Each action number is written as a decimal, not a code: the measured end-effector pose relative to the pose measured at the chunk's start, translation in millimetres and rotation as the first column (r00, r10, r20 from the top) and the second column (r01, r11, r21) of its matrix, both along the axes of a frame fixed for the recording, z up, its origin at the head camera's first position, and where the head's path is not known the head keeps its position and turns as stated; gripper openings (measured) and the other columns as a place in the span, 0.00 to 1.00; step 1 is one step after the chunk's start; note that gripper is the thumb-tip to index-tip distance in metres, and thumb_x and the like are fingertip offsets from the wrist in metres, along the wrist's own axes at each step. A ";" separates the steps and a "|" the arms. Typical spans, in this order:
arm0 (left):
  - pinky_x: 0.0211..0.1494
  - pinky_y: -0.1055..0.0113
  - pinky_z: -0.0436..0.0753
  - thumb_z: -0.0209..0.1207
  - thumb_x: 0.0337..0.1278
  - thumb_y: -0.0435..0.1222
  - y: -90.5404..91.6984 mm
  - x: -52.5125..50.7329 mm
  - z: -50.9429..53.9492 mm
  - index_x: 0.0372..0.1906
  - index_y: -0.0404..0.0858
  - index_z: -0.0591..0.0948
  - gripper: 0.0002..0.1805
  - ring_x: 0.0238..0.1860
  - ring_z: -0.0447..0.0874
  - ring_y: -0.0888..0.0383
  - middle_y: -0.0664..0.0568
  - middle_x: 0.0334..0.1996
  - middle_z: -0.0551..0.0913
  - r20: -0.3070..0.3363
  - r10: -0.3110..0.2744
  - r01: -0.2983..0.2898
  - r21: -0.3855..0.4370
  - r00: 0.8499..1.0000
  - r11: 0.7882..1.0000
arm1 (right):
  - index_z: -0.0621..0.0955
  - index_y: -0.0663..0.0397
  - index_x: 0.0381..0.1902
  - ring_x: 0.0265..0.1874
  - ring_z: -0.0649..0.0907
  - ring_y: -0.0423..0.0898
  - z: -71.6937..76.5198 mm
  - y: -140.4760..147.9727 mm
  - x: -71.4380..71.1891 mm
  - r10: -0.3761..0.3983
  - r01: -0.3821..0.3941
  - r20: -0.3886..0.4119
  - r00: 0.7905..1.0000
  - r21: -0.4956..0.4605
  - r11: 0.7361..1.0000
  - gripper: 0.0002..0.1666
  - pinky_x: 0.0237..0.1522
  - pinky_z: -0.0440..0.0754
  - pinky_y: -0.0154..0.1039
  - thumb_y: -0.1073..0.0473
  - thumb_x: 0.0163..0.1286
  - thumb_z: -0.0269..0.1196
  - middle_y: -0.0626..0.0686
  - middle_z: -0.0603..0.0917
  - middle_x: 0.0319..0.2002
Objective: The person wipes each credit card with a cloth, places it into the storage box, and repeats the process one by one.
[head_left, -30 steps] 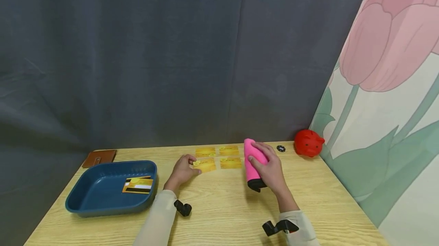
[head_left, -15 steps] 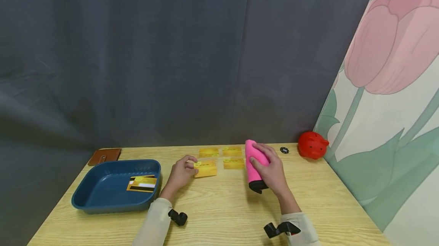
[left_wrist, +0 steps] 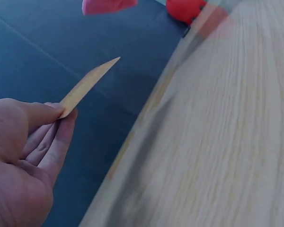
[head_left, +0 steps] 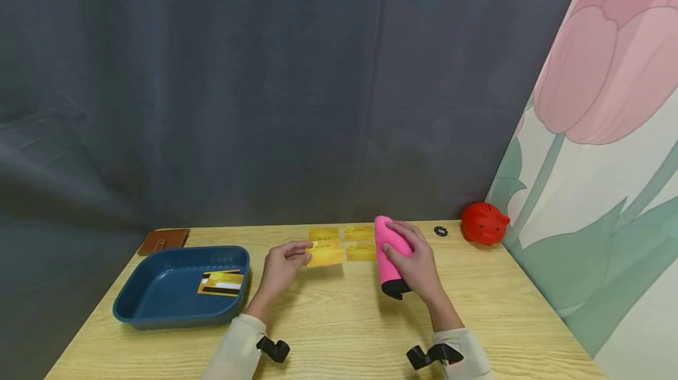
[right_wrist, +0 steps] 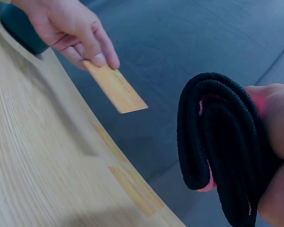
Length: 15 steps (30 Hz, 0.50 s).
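My left hand (head_left: 282, 268) pinches a yellow card (head_left: 325, 253) by its left edge, thumb against fingers, and the card is raised above the table. In the left wrist view the card (left_wrist: 87, 86) is seen nearly edge-on between thumb and fingers. My right hand (head_left: 419, 262) grips a rolled pink cloth (head_left: 385, 250) with a black end; the right wrist view shows that folded black end (right_wrist: 217, 142) close up. Between the hands, yellow cards (head_left: 361, 252) lie on the table, one (head_left: 323, 233) partly behind the held card.
A blue tray (head_left: 124, 311) at the left holds several overlapping cards (head_left: 221, 283). Behind it lies a brown leather item (head_left: 163, 240). A black round chip (head_left: 441, 231) and a red piggy bank (head_left: 484, 223) stand at the back right. A dark curtain (head_left: 265, 103) hangs behind the table.
My left hand has lifted the front-left card off the table and moved it slightly to the right. My right hand keeps its grip on the pink cloth, nearly in place.
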<state>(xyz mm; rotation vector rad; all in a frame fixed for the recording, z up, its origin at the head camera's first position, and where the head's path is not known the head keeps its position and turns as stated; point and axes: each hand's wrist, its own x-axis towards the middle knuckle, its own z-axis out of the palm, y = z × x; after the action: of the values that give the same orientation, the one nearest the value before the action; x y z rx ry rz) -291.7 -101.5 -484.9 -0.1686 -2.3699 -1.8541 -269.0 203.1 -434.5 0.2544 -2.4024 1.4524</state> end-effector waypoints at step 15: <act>0.52 0.69 0.89 0.66 0.66 0.29 19.1 19.9 21.4 0.59 0.42 0.87 0.18 0.54 0.86 0.50 0.45 0.56 0.87 -0.023 -0.109 0.110 0.065 0.994 0.992 | 0.83 0.45 0.64 0.62 0.81 0.56 -7.8 -23.7 4.6 0.105 -0.105 -0.088 0.991 0.006 0.994 0.29 0.55 0.83 0.36 0.61 0.65 0.74 0.54 0.77 0.68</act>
<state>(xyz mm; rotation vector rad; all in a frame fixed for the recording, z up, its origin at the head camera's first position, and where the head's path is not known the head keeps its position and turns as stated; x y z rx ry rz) -271.8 -82.4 -463.6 -0.3142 -2.3265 -1.9669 -264.4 179.4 -442.4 0.4422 -2.3506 1.4526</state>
